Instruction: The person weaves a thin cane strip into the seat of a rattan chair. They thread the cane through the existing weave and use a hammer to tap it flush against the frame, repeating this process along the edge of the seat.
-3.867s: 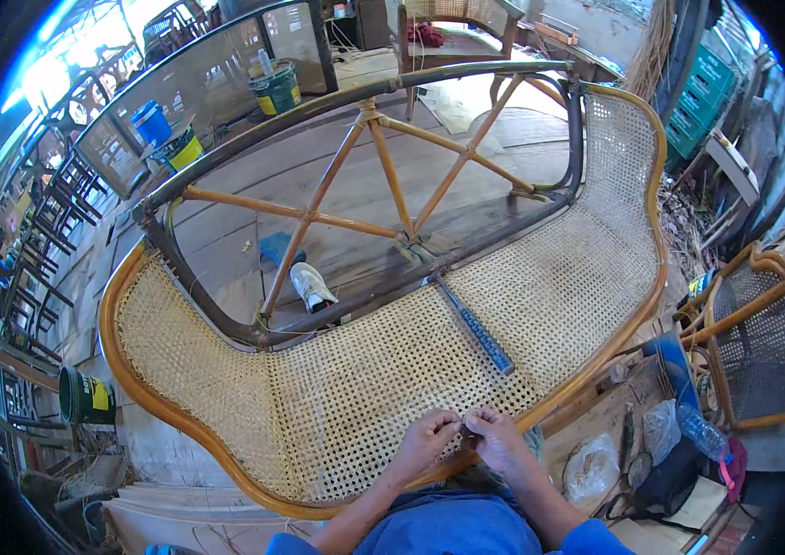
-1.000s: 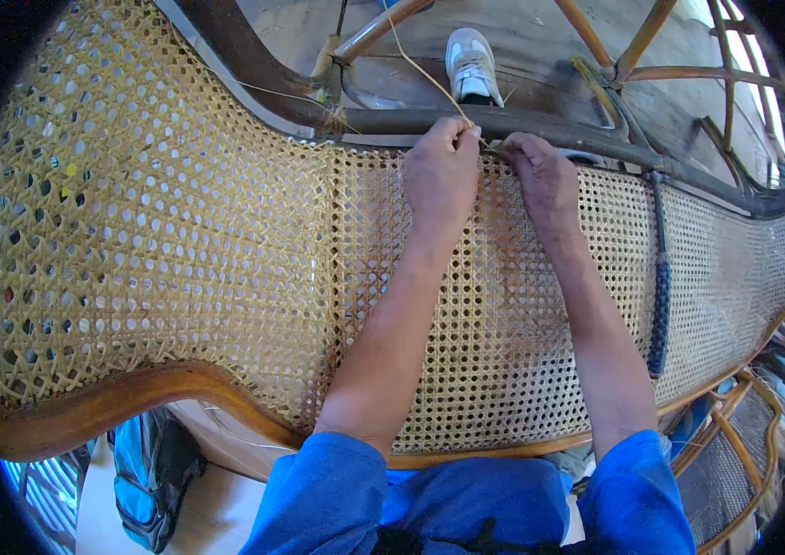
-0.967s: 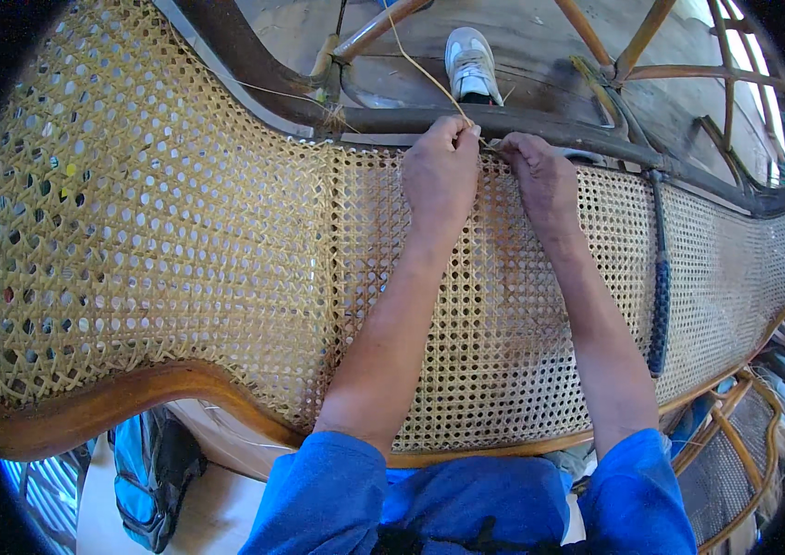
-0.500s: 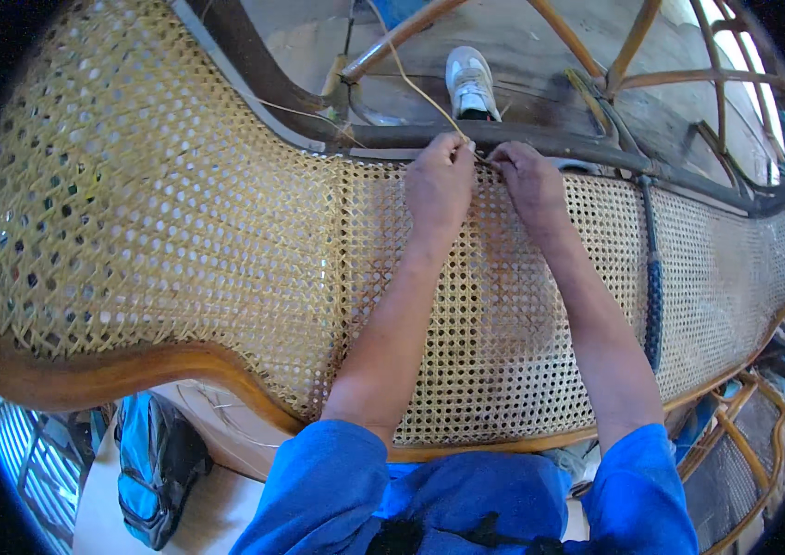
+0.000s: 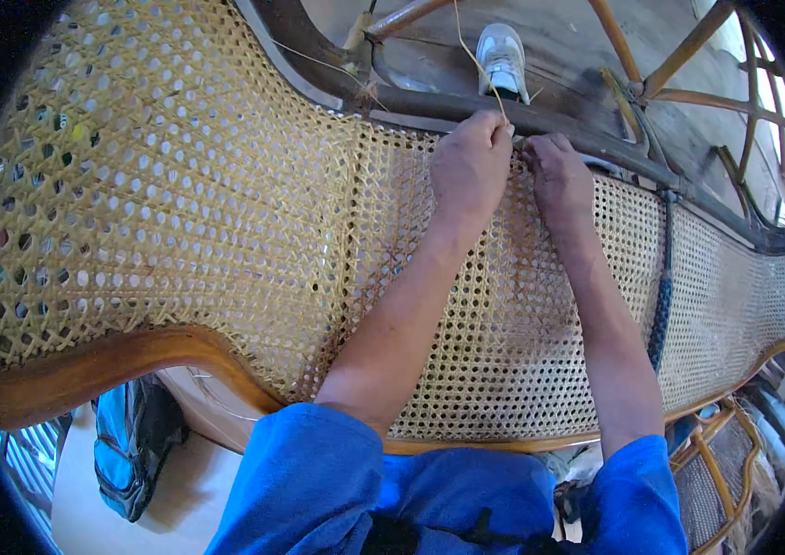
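A woven cane panel (image 5: 476, 342) with small holes stretches across the view in front of me. My left hand (image 5: 473, 166) is closed in a pinch at the panel's far edge. From its fingertips a thin, pale cane strand (image 5: 476, 60) runs up and away over the dark frame rail (image 5: 429, 104). Beside it, a small gap away, my right hand (image 5: 563, 180) has its fingers bent together at the same edge. Whatever lies between the right fingertips is hidden. Both forearms reach over the panel.
Brown wooden frame (image 5: 124, 365) borders the panel's near side. A blue-black backpack (image 5: 124, 453) rests at the lower left. Beyond the rail are a white shoe (image 5: 502, 60) and bent poles (image 5: 688, 51). A dark wrapped bar (image 5: 664, 287) crosses the panel at right.
The view has shifted, so the panel, shoe and backpack sit differently in the picture. Both hands stay at the far edge, the left still pinching the cane strand.
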Motion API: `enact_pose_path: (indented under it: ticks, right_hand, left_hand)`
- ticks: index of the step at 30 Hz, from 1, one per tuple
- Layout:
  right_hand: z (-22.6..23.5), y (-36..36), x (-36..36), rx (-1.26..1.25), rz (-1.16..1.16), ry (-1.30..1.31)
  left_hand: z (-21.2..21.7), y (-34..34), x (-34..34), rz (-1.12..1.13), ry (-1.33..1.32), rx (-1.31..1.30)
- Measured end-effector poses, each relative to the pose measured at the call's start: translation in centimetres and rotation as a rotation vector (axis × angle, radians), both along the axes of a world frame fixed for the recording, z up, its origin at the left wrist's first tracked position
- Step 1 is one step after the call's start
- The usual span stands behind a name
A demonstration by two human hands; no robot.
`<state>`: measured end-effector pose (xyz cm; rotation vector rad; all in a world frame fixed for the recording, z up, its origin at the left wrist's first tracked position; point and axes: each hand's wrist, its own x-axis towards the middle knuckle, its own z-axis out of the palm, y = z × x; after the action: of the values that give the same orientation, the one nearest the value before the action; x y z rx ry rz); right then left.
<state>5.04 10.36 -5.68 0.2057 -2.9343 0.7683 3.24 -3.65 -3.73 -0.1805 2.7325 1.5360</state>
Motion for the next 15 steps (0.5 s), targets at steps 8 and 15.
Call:
enact_pose_path:
  ticks: [8,15]
  right_hand:
    - [0.09,0.13,0.31,-0.085,-0.038,0.035]
    - [-0.41,0.33,0.00,-0.041,-0.027,0.047]
  left_hand:
    - [0.25,0.19,0.11,0.011,0.043,0.018]
    - [-0.02,0.00,0.00,0.014,0.045,-0.001]
